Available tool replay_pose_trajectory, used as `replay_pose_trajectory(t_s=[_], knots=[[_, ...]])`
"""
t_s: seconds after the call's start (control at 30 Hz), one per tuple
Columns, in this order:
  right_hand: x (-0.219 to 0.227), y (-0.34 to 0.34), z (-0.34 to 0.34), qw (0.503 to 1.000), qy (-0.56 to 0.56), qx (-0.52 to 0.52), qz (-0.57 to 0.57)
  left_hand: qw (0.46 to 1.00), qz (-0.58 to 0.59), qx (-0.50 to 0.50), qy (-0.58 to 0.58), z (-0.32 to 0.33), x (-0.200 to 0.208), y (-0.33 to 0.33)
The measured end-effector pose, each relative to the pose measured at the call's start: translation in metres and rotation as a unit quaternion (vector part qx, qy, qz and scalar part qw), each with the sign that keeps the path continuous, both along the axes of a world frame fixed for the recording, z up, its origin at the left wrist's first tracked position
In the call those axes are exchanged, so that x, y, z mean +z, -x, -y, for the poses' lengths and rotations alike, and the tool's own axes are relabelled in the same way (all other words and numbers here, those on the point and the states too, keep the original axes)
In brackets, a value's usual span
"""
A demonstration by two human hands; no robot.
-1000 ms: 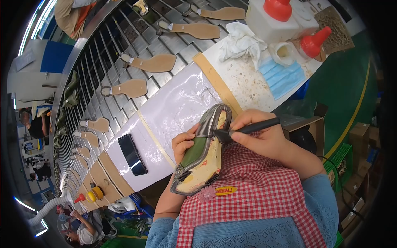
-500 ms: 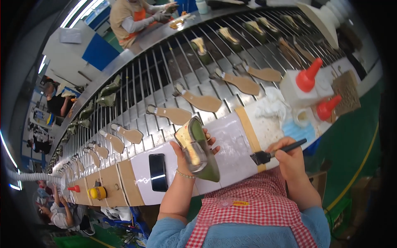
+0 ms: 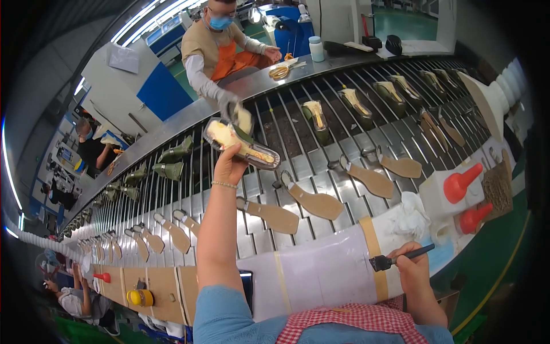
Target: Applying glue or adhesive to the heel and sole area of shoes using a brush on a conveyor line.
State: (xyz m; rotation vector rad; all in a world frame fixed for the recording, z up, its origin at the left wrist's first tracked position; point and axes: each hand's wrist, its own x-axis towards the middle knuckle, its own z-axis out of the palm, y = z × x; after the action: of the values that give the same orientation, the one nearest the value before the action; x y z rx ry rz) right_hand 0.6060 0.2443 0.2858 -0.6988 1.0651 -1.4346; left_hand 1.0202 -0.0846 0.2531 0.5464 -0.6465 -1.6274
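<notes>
My left hand (image 3: 230,165) reaches far out over the conveyor and grips a green shoe (image 3: 258,153), its sole side up with a pale yellowish bottom. Right behind that shoe, a co-worker's gloved hand (image 3: 228,98) is at a second shoe (image 3: 244,119); whether the two shoes touch I cannot tell. Low on the right, my right hand (image 3: 411,268) holds a black-handled brush (image 3: 404,257), bristles pointing left above the white work ledge (image 3: 312,269). Tan soles (image 3: 312,202) lie in a row on the near side of the conveyor.
Several green shoes (image 3: 356,104) rest on the conveyor rods. White containers with red nozzles (image 3: 463,183) stand on the right, beside a white cloth (image 3: 408,215). A phone (image 3: 246,286) lies partly behind my left arm. Scissors (image 3: 279,72) and a bottle (image 3: 316,49) sit on the far ledge.
My left hand has carried the shoe forward and left, from above the ledge to over the conveyor. The co-worker's gloved hand now reaches toward it. My right hand still has the brush.
</notes>
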Motion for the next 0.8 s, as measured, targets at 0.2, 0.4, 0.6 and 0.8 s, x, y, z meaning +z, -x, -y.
replay_pose_trajectory(t_s=[0.2, 0.4, 0.6, 0.8], knots=[[-0.009, -0.006, 0.022, 0.998, -0.045, -0.032, -0.023, 0.992, 0.114, -0.036, 0.026, 0.105, -0.053, 0.006], [-0.014, -0.008, 0.032, 0.997, -0.048, -0.045, -0.029, 0.988, 0.151, -0.012, -0.03, 0.122, -0.069, 0.017], [-0.009, -0.013, 0.02, 0.999, -0.027, -0.023, -0.009, 0.753, 0.589, 0.23, 0.185, 0.057, -0.011, 0.01], [0.001, -0.012, -0.003, 1.0, -0.017, -0.009, 0.019, 0.44, 0.546, 0.171, 0.692, -0.176, 0.198, 0.129]])
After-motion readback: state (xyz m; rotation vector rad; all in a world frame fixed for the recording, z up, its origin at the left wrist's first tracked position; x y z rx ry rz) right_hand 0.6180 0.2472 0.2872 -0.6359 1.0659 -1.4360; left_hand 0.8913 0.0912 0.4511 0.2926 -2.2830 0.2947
